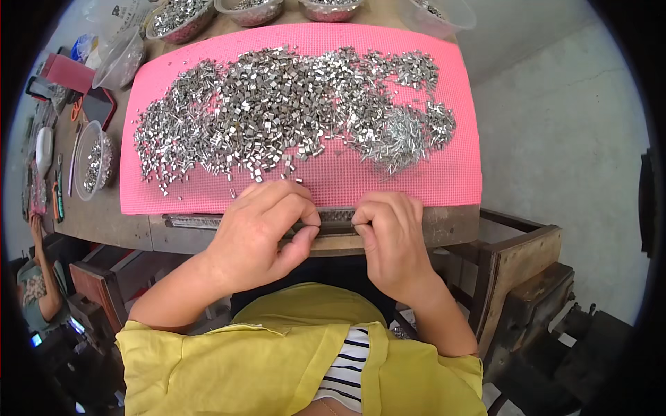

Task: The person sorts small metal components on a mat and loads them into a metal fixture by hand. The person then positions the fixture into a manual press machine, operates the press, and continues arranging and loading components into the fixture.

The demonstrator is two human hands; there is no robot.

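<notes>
My left hand [258, 227] and my right hand [395, 239] are at the table's front edge, a short gap between them. Each is closed in a pinch of thumb and fingers; whatever sits between the fingertips is too small or hidden to name. A long, narrow metal rail [194, 222] lies along the edge beside my left hand and passes behind it. Just beyond both hands is a pink textured mat [316, 172]. Small silvery metal pieces [260, 104] are spread thickly over it, blocky in the middle, with thin pin-like ones [401, 142] heaped at the right.
Clear plastic bowls of metal pieces [179, 19] line the far side, and another bowl [94, 163] stands left of the mat. Beyond it lie pliers [58, 191] and a white bottle [44, 149]. An open wooden drawer [524, 249] juts out at right. Another person's arm [45, 270] shows far left.
</notes>
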